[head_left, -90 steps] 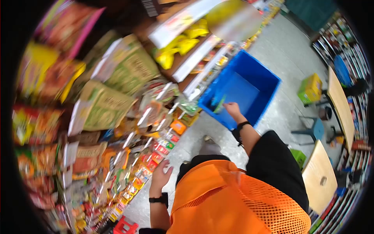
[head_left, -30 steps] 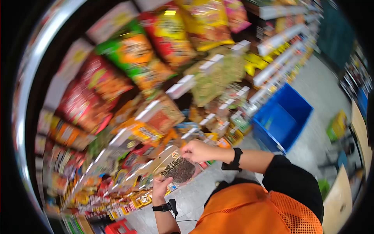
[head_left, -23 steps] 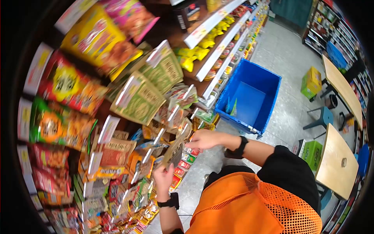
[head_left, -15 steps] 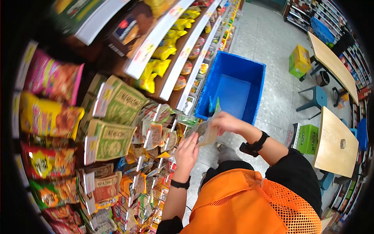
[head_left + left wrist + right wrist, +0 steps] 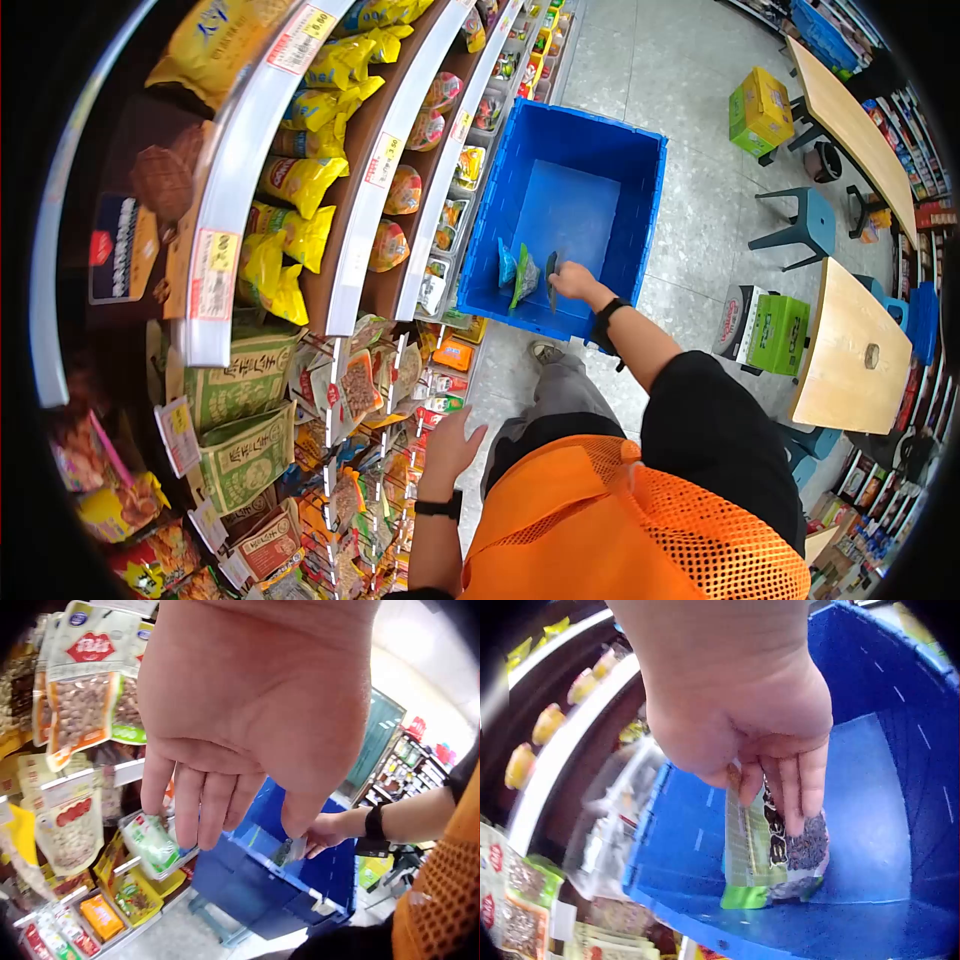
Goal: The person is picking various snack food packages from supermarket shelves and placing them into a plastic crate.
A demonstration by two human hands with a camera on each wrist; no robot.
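My right hand (image 5: 573, 283) pinches a bag of dark seeds (image 5: 806, 851) by its top edge. The bag hangs upright inside a blue plastic crate (image 5: 637, 200), with the fingers lying along its printed front. In the crate, a green packet (image 5: 525, 278) and a light-blue packet (image 5: 507, 265) stand against the side nearest the shelf. My left hand (image 5: 450, 450) holds nothing; its fingers are extended and the thumb is spread, beside the hanging snack bags. In the left wrist view, its palm fills the upper middle.
Shelves with yellow snack bags (image 5: 305, 185) and jelly cups (image 5: 403, 190) line the left. Green paper bags (image 5: 245, 455) hang below. Blue-grey stools (image 5: 808, 225), a wooden table (image 5: 860, 350) and a green box (image 5: 778, 333) stand at the right on the tiled floor.
Both hands held the seed bag by the hanging goods. The right hand has carried it over into the crate, while the left has let go and drawn back. The head view has turned toward the crate.
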